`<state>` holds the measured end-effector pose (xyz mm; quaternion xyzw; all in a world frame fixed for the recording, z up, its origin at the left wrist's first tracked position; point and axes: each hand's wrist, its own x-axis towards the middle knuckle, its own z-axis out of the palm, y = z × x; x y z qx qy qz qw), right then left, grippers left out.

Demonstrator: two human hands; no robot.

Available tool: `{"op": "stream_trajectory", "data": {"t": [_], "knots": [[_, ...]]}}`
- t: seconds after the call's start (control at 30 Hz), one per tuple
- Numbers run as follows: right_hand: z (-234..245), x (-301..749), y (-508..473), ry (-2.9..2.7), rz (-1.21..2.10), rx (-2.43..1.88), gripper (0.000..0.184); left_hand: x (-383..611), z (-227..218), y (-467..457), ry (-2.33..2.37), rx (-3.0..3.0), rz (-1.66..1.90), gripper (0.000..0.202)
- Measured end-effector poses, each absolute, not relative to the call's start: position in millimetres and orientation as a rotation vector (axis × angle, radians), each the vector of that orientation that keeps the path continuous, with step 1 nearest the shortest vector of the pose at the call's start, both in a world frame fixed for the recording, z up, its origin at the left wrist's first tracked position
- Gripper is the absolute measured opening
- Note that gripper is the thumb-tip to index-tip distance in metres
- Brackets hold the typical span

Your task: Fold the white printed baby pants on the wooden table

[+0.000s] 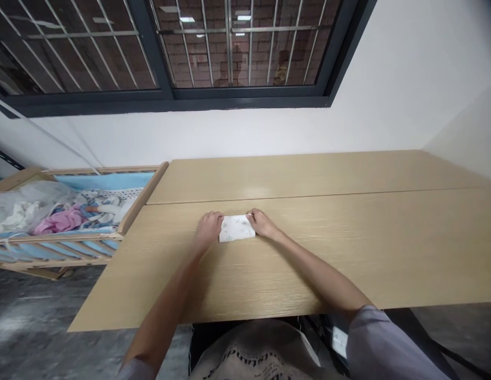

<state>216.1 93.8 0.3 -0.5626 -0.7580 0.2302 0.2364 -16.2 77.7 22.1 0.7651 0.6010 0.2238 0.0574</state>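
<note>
A small white folded cloth (237, 229) with a faint printed pattern lies on the light wooden table (348, 237), a little left of the middle. My left hand (209, 228) grips its left edge, fingers curled at the upper corner. At the upper right corner, my right hand (262, 222) pinches the cloth between thumb and fingers. Both hands rest at table level, one on each side of the cloth. The exact number of layers in the fold cannot be made out.
On the left stands a wooden crib (144, 198) with blue lining, holding a pink cloth (61, 219) and other crumpled fabrics. A seam runs across the table. Behind it are a white wall (245, 132) and a dark-framed barred window (249, 97).
</note>
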Motion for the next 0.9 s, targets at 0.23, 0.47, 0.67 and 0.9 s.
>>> {"op": "stream_trajectory", "data": {"t": [0.23, 0.47, 0.67, 0.9], "knots": [[11, 207, 59, -2.2, 0.244, -1.329, 0.052, 9, 19, 29, 1.828, 2.409, 0.817, 0.05], [-13, 198, 44, -2.592, 0.214, -1.088, 0.08, 32, -18, 15, 1.644, 2.592, 0.59, 0.077], [-22, 220, 44, -2.563, 0.237, -1.135, 0.073, 3, -30, 13, 1.641, 2.7, 0.549, 0.068], [-7, 251, 36, -2.541, 0.386, -1.174, 0.083, -18, -13, -4, 1.596, 2.696, 0.594, 0.058]]}}
